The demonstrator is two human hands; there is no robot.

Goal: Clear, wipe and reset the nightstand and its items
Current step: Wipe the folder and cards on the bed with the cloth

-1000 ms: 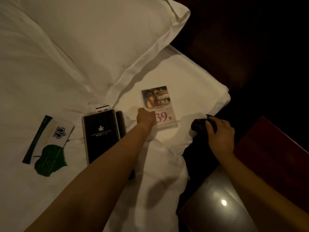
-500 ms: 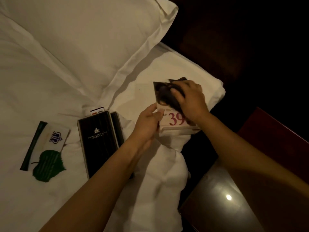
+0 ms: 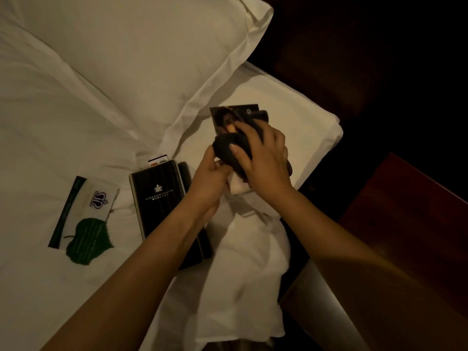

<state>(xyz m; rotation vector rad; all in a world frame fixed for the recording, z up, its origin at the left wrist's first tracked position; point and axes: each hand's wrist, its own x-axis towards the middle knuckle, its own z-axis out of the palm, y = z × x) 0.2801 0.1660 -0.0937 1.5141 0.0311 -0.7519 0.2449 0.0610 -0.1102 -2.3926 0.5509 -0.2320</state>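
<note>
Above the bed corner, my left hand (image 3: 211,177) grips the lower left edge of a clear-stand promo card (image 3: 224,117) with a photo on top. My right hand (image 3: 263,155) presses a dark cloth (image 3: 228,148) against the card's face and covers most of it. On the white sheet to the left lie a black hotel folder (image 3: 158,196) with a small card (image 3: 157,159) sticking out behind it, and a green leaf-shaped card (image 3: 87,240) with a crest. The nightstand top (image 3: 311,307), glossy, shows at the lower right under my right forearm.
A large white pillow (image 3: 152,54) fills the upper left. A bunched fold of sheet (image 3: 248,269) hangs at the bed edge. A reddish wooden panel (image 3: 410,211) stands at the right; beyond it everything is dark.
My left hand lifted the promo card off the bed. My right hand brought the dark cloth onto it and has slid it down over the card's face.
</note>
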